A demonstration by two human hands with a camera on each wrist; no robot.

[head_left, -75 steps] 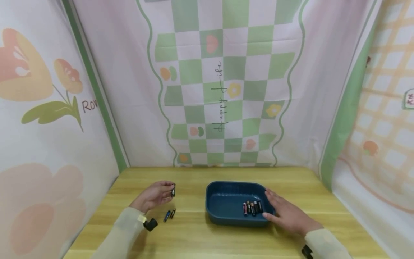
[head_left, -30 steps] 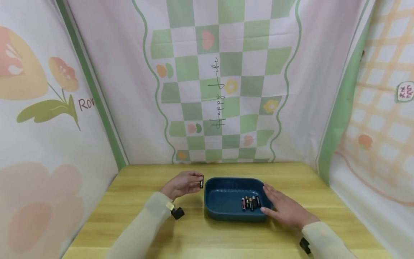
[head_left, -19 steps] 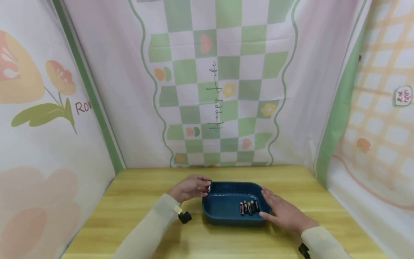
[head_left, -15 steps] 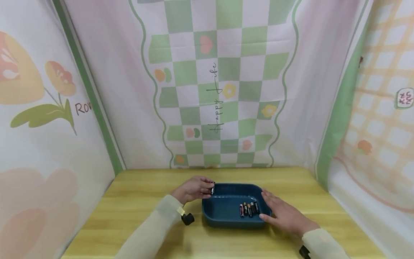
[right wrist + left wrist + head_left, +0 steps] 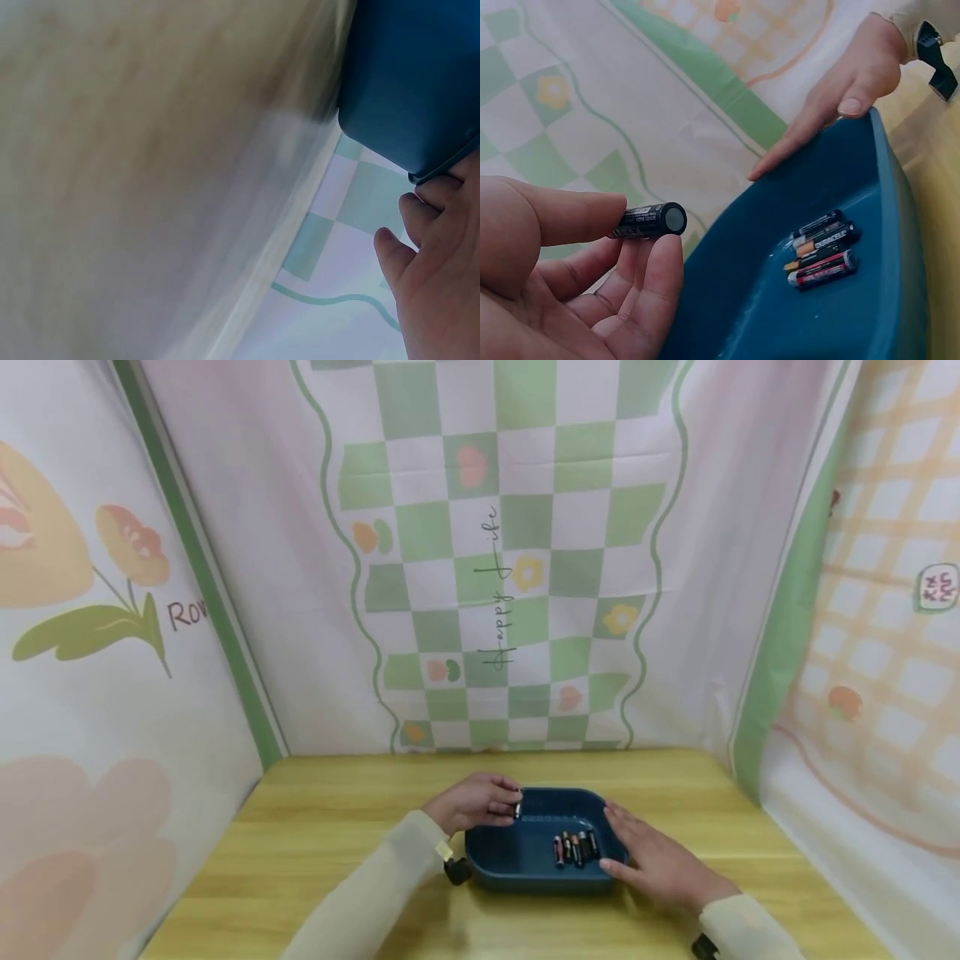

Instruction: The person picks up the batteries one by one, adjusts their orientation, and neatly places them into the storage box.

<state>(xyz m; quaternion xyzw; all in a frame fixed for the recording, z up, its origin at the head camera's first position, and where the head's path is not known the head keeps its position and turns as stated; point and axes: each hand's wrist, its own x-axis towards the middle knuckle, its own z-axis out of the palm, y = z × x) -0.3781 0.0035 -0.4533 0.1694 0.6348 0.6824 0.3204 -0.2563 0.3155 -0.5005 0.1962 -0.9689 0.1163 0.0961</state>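
Observation:
My left hand [image 5: 480,802] pinches a black battery [image 5: 654,220] between thumb and fingers, its flat end facing outward in the left wrist view. Hand and battery are above the left part of a dark blue plastic bin [image 5: 543,883]. Inside, toward the right, several batteries [image 5: 825,251] lie side by side in a row. On the bin's right rim rests my right hand [image 5: 660,856], its fingers mostly straight along the edge and the thumb near the front corner. In the right wrist view, that hand [image 5: 446,255] touches the rim from outside.
The bin stands on a yellow wood-grain table [image 5: 337,835]. A checked green and white curtain [image 5: 495,568] hangs behind the table's far edge, with patterned cloths at both sides. My left sleeve [image 5: 375,893] covers part of the table's front left.
My left hand has carried the battery rightward from above the table to over the bin. Two batteries seen earlier on the table are now out of sight. My right hand stays on the rim.

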